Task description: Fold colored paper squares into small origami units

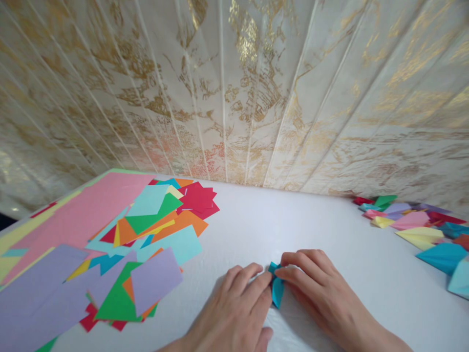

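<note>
A small folded piece of blue paper (277, 292) stands on the white table between my two hands. My left hand (238, 303) reaches it from the left, its fingers bent and their tips pressed to the paper's edge. From the right, my right hand (315, 286) pinches the upper part between thumb and fingers. The fingertips hide part of the folds, so the full shape cannot be made out.
Loose coloured sheets and cut squares, such as a lilac square (157, 281) and a large pink sheet (91, 210), spread over the left side. Folded paper pieces (414, 220) lie in a heap at the right. A gold-patterned curtain (234, 98) hangs behind the white table (252, 220).
</note>
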`<state>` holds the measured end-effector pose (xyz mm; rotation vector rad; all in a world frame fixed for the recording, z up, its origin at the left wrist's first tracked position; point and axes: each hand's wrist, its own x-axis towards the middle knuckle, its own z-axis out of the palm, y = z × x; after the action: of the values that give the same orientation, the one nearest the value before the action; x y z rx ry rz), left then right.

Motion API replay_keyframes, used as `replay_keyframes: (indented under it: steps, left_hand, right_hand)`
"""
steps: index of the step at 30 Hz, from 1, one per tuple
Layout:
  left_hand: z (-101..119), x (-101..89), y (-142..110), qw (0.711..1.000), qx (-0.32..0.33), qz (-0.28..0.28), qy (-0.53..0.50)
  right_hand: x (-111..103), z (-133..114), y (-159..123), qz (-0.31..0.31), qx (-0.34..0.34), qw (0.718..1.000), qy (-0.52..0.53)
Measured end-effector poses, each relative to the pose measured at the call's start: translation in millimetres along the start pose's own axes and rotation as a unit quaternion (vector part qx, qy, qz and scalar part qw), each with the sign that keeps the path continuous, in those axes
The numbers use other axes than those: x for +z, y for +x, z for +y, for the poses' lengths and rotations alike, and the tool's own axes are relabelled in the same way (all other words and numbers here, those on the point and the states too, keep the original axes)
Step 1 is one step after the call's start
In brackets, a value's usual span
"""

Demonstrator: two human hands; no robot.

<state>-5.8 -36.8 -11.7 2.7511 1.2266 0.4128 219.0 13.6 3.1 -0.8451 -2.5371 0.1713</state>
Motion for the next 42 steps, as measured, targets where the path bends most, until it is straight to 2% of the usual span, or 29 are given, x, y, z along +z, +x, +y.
replay_keyframes:
  steps: [4,7,11,14,20,23,28,32,42]
  left_hand:
    - [-1.3,4.8,-1.9,0.996,0.043,0.025,0.072]
    - [-2.5,4.5,-2.4,0.993,0.053,0.039,0.102]
    - [-2.3,-0.4,-3.1,0.993,0.047,0.025,0.109]
    - [-2.1,0.0,-5.1,0.994,0.036,0.024,0.098]
    - [-4.2,15.8,-9.5,0.987,0.075,0.1,0.097]
    - [-2.5,13.1,-8.1,0.988,0.089,0.091,0.087]
    - [2.6,-0.6,-3.9,0.995,0.066,0.063,0.046]
    - [4.3,-3.4,-2.8,0.997,0.054,0.049,0.023]
    - [3.9,-4.0,-0.2,0.997,0.061,0.032,0.023]
  right_hand:
    - [-6.1,0.9,-1.5,0.0,-0.029,0.999,-0.037]
    - [-8.3,-0.7,-1.7,-0.033,-0.06,0.998,-0.008]
    - [-8.9,-4.8,-0.8,-0.068,-0.071,0.995,0.02]
    - [-9.8,-3.4,-0.3,-0.076,-0.038,0.996,0.034]
    - [-17.3,7.2,3.1,-0.118,0.036,0.979,0.163]
    - [-19.8,9.8,4.4,-0.12,0.081,0.971,0.193]
    - [-15.3,6.4,3.7,-0.096,0.14,0.971,0.167]
    - [-9.2,-0.7,4.3,-0.084,0.198,0.967,0.135]
    - [-4.5,-6.6,4.4,-0.065,0.22,0.968,0.099]
